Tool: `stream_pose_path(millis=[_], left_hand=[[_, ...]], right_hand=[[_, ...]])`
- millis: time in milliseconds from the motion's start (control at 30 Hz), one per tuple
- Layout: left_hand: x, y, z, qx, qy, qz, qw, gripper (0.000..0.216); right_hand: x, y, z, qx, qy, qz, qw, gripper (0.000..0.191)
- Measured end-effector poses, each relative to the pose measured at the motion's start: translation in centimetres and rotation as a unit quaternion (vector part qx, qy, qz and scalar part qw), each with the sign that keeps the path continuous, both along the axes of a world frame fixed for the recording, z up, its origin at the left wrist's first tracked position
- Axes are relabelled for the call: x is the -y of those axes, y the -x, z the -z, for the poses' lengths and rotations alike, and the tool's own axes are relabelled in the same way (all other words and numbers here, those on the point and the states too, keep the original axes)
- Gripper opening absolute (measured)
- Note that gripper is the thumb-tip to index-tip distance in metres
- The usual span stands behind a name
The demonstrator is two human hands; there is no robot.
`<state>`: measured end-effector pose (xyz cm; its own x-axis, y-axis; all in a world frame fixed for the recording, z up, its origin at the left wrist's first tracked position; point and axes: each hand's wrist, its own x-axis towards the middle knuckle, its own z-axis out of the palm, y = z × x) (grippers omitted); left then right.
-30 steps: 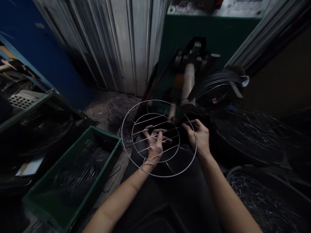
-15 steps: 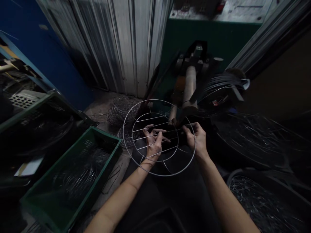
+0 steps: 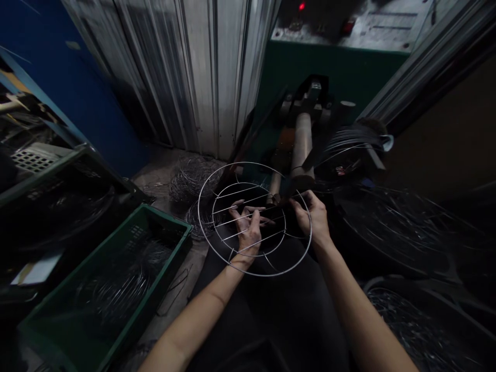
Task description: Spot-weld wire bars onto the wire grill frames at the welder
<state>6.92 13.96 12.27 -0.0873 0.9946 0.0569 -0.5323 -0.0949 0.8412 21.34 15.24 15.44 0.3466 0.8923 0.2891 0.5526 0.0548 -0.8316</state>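
A round wire grille (image 3: 209,243), two concentric rings crossed by straight rods, is held flat in front of me. My left hand (image 3: 248,232) lies under the inner ring with its fingers threaded among the rods, pinching them. At the right side of the grille my right hand (image 3: 313,219) grips the rod ends and the ring. The grille's far edge sits against the lower end of a welding machine's cylindrical arm (image 3: 302,139).
A green plastic crate (image 3: 163,227) with wire parts stands at the lower left, a darker crate (image 3: 73,155) behind it. Tangled wire (image 3: 189,175) lies on the floor ahead. Dark tubs of wire pieces (image 3: 406,217) sit at the right. Corrugated metal wall behind.
The view has tilted down a little, so the grille and both hands sit slightly higher and nearer the machine. The grips look unchanged.
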Motion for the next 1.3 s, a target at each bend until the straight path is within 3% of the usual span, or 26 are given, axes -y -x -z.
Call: stream_pose_path(millis=[400,500,600,667,733,833,967,1067,1300], left_hand=[[-0.2,0.0,-0.1,-0.005,-0.03,0.018,0.999,0.039],[0.2,1.5,0.3,0.002,-0.063,0.093,0.994,0.055],[0.0,3.7,1.0,0.012,-0.047,0.174,0.984,0.072],[-0.5,4.9,1.2,0.036,0.02,0.217,0.975,0.061],[-1.3,5.6,0.9,0.062,0.09,0.299,0.948,0.046],[-2.5,5.9,-0.3,0.083,0.136,0.418,0.894,0.042],[-2.7,5.4,-1.5,0.062,0.153,0.427,0.889,0.028],[-1.6,4.7,-1.4,0.048,0.153,0.442,0.882,0.031],[0.5,3.3,-1.4,0.066,0.096,0.324,0.939,0.042]], right_hand=[[-1.5,-0.3,0.9,-0.046,-0.004,-0.009,0.999,0.025],[-1.0,-0.8,0.4,-0.06,0.006,-0.025,0.998,0.028],[2.0,-2.3,-0.3,-0.039,0.018,-0.038,0.998,0.032],[4.8,-3.1,-0.5,-0.02,0.053,-0.071,0.996,0.036],[7.3,-3.2,-0.5,-0.027,0.112,-0.127,0.985,0.042],[9.2,-1.6,0.1,-0.061,0.083,-0.094,0.99,0.039],[8.6,0.5,1.1,-0.08,0.017,0.002,0.997,0.028],[7.1,0.6,1.2,-0.071,-0.006,0.025,0.997,0.028],[2.9,0.5,1.6,-0.141,-0.003,0.071,0.988,0.037]])
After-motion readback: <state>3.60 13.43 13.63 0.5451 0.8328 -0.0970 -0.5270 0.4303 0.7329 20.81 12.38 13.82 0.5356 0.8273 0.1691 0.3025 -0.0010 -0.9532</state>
